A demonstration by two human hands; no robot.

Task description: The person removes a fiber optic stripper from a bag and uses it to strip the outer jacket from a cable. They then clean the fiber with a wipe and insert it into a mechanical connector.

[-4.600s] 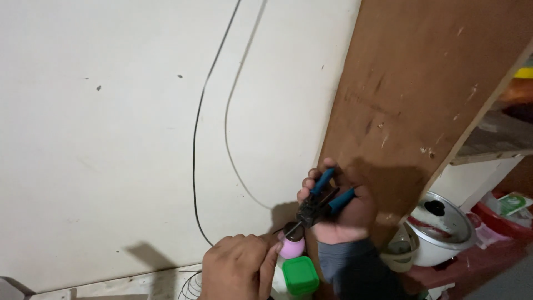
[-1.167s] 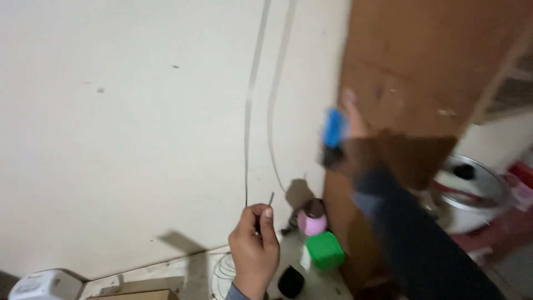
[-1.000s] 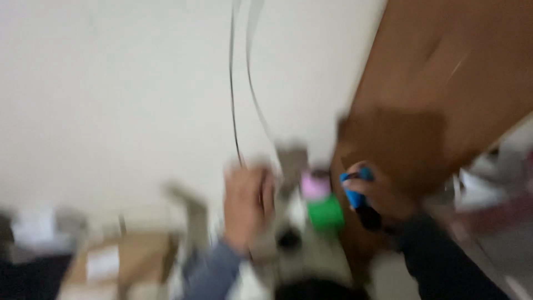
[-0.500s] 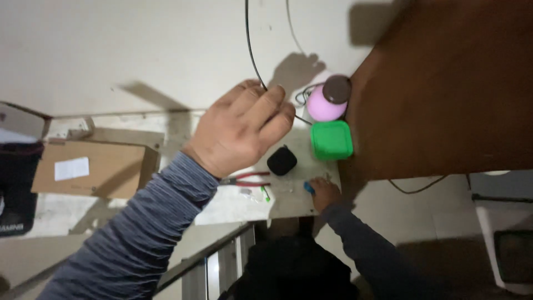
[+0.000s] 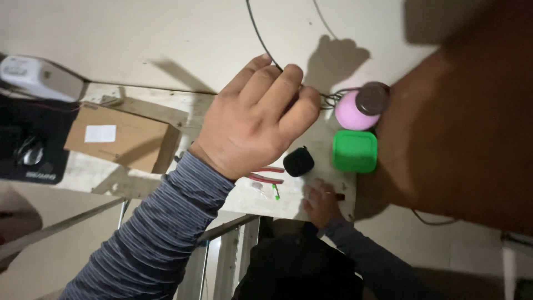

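The left hand (image 5: 252,119) is up by the pale wall, its fingers curled around a thin black wire (image 5: 256,28) that runs up the wall. The right hand (image 5: 321,201) is low down, resting on the edge of a small table (image 5: 222,194) (it is too dark to tell if that hand is holding anything). On the table sit 1 pink round bottle (image 5: 355,110), 1 green box (image 5: 355,150), 1 small black thing (image 5: 298,161) and red-handled pliers (image 5: 266,173). A brown cardboard box (image 5: 119,136) lies to the left.
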